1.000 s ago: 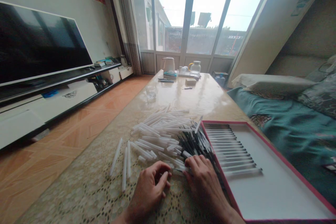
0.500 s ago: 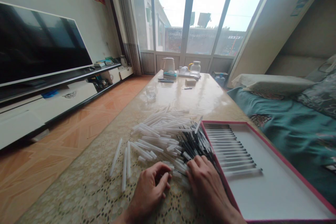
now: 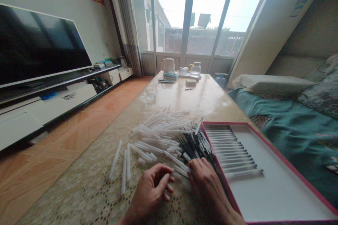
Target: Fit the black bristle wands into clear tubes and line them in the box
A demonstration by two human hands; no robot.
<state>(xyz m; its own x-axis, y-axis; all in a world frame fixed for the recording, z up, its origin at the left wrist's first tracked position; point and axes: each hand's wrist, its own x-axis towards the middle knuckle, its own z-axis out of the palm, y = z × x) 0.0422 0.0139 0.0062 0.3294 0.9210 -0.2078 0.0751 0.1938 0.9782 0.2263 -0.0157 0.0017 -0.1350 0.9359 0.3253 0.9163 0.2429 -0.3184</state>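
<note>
My left hand [image 3: 154,188] rests low over the table with its fingers curled and thumb close to the forefinger; whatever lies inside the curl is hidden. Beside it, my right hand [image 3: 207,181] bends its fingers down at the edge of the pile of thin black pen refills [image 3: 194,144]. A thin dark stick [image 3: 181,174] reaches toward the right fingertips, which are hidden, so I cannot tell what they grip. Translucent white pen barrels [image 3: 158,126] lie heaped beyond my hands. Several loose barrels [image 3: 124,172] lie to the left.
A pink-edged white box [image 3: 271,197] on the right holds a row of pens with dark ends [image 3: 232,149]. Farther along the table [image 3: 174,102] stand a drinking glass [image 3: 151,95], a pitcher [image 3: 168,66] and a glass jug [image 3: 195,68]. A teal-covered seat [image 3: 264,130] flanks the table.
Both hands stay almost in place. The thin dark stick and a barrel beside the right fingers show more plainly. The view has shifted slightly.
</note>
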